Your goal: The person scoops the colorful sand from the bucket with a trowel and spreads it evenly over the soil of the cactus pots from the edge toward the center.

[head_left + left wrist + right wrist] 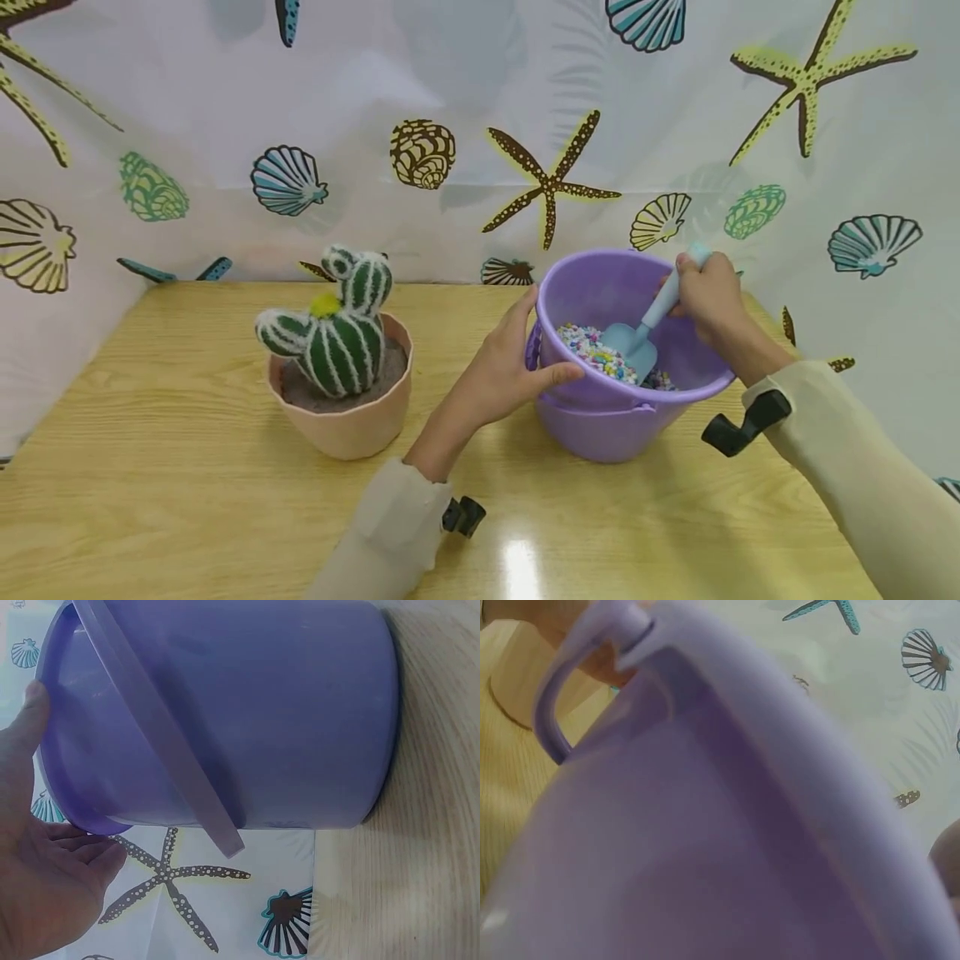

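Observation:
A purple bucket stands on the table, with small multicoloured beads inside. My left hand holds its left side, the thumb along the near rim and the fingers toward the far side. The left wrist view shows this hand at the rim, fingers bent, beside the bucket's hanging handle. My right hand reaches over the right rim and grips a light blue toy shovel by its handle. The shovel's blade rests among the beads, partly covered by them. In the right wrist view, the bucket wall hides most of that hand.
Left of the bucket, a toy cactus with a yellow flower sits in a peach pot. Behind the wooden table hangs a white cloth printed with shells and starfish.

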Available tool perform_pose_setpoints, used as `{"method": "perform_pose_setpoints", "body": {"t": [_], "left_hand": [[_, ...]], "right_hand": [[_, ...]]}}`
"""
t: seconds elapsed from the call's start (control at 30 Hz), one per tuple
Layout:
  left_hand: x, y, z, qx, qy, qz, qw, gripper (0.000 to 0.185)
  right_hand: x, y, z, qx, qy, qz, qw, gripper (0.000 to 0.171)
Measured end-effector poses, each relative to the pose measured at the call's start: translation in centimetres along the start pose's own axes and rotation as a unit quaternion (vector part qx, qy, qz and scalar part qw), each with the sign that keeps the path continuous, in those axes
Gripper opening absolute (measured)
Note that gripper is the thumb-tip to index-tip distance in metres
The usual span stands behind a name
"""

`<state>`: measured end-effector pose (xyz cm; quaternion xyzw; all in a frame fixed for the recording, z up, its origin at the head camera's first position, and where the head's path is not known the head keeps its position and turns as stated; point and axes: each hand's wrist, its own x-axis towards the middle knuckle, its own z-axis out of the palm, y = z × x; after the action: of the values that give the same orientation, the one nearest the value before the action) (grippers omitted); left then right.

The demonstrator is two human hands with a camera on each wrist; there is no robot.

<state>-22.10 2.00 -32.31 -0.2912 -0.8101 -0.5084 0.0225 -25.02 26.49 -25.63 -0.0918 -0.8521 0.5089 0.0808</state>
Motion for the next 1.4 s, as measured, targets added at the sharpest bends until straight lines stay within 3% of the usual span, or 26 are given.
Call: {"method": "perform_pose_setpoints", "body": {"t": [0.3, 0.5, 0.6, 0.7, 0.87, 1.1, 1.4], "left_hand": [[-0.1, 0.2, -0.1, -0.021, -0.027, 0.006, 0.9994, 0.103], [0.1, 0.2, -0.3, -0.021, -0.031, 0.024, 0.999, 0.107], [0.2, 0.3, 0.1, -0.029, -0.024, 0.027, 0.9989, 0.109], [0.1, 0.5, 0.4, -0.023, -0.007, 0.008, 0.9997, 0.111], [-0.1, 0.6, 0.4, -0.006, 0.014, -0.009, 0.9998, 0.113], [-0.3, 0.7, 0.4, -0.021, 0.008, 0.003, 0.9997, 0.109], [-0.3, 0.7, 0.2, -0.021, 0.005, 0.011, 0.9997, 0.108]], "right_hand": [[-0.3, 0.5, -0.2, 0.025, -0.028, -0.042, 0.998, 0.028], [-0.3, 0.1, -0.1, 0.015, -0.035, -0.03, 0.999, 0.04], [-0.4, 0.2, -0.5, 0.035, -0.062, -0.016, 0.997, 0.037], [-0.4, 0.3, -0.7, 0.051, -0.081, -0.012, 0.995, 0.031], [-0.2, 0.2, -0.6, 0.077, -0.071, 0.008, 0.994, 0.03], [-0.4, -0.1, -0.8, 0.165, -0.099, 0.055, 0.98, 0.054], [-0.3, 0.1, -1.1, 0.242, -0.133, 0.081, 0.958, 0.025]]}}
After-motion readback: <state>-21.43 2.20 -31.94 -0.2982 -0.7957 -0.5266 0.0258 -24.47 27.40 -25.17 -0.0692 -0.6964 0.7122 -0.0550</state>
